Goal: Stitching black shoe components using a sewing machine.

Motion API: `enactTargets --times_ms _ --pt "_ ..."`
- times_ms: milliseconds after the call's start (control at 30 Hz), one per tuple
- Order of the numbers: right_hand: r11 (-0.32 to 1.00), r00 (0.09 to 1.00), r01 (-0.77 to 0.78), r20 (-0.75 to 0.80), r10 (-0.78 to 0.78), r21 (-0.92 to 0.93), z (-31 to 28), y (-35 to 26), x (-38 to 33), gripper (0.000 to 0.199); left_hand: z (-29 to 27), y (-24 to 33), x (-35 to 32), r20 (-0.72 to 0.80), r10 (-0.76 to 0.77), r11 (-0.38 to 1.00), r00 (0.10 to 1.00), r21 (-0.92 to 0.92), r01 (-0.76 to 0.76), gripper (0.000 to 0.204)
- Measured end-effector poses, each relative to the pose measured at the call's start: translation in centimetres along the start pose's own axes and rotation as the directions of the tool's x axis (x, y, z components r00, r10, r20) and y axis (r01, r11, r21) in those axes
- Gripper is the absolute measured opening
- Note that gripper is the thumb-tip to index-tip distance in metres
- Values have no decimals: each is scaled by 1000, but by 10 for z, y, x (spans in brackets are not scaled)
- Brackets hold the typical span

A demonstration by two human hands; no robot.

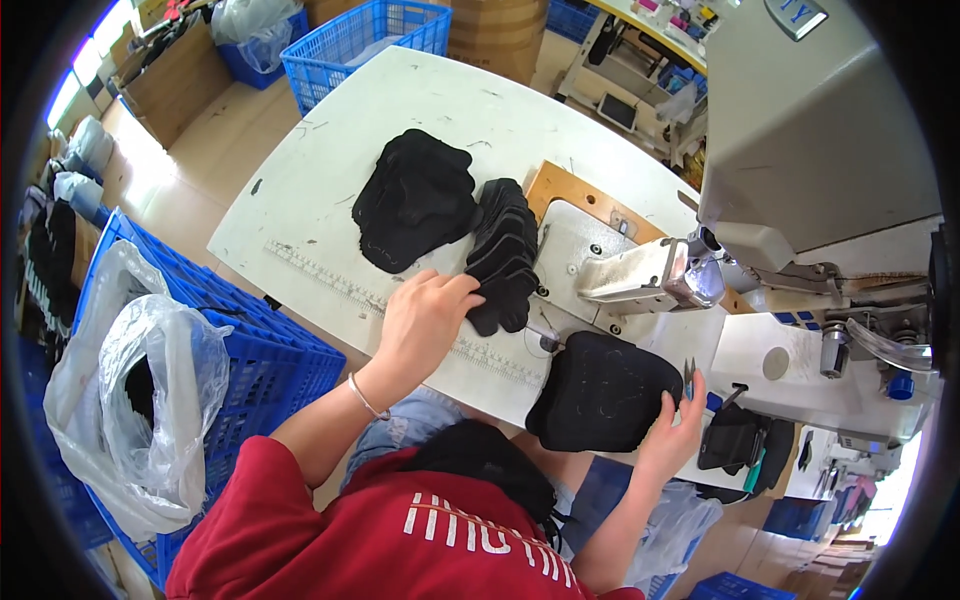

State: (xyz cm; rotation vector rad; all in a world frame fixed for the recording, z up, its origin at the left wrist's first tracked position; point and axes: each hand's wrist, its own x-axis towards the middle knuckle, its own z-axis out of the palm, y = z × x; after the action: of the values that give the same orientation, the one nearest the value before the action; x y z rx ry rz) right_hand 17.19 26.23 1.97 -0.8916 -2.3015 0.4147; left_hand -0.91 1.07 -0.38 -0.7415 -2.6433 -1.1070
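Around you, the white table [300, 205] spreads out, with a ruler scale [330, 277] along its near side and a loose pile of black fabric [415, 200] toward the left. To the right of that pile a brown board [572, 188] frames the sewing machine's bed, and the machine's pale arm [640, 276] juts in just beside your work, hemming it in on that side; the big grey housing [810, 130] looms at the upper right. By your left side, a blue crate [275, 375] draped with a clear plastic bag [165, 400] stands close to the table, and another blue basket [325, 75] sits beyond the far edge. The fanned black pieces [503, 240] lie overlapped between the loose pile and the machine, while a neat black stack [608, 392] lies at the table's near edge. Your left hand [428, 312] reaches forward, palm down, its fingers bent and their tips at the left edge of the fan; whether they pinch a piece you cannot tell from here. Your right hand [672, 430] comes up beside the neat stack, fingers curled around small snips [689, 376], blades pointing away from you.
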Motion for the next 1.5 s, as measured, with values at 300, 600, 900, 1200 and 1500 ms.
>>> enactTargets --times_ms 300,600,900,1200,1500 --pt "859 977 -210 84 194 467 -39 13 9 8 -19 17 5 255 -346 576 903 -703 418 15" --pt "590 933 -357 311 183 724 -24 -39 1 15 6 63 -8 480 -104 266 871 -830 490 2" --pt "146 861 -508 501 81 849 -17 -44 3 13 23 98 -11 502 -86 -6 860 -864 504 3" --pt "325 866 -496 487 117 805 -10 -65 -11 10 20 102 -14 474 -152 -69 867 -880 469 5" --pt "333 853 -515 511 109 790 -14 -66 -13 12 18 106 -18 451 -187 -35 873 -891 453 7"
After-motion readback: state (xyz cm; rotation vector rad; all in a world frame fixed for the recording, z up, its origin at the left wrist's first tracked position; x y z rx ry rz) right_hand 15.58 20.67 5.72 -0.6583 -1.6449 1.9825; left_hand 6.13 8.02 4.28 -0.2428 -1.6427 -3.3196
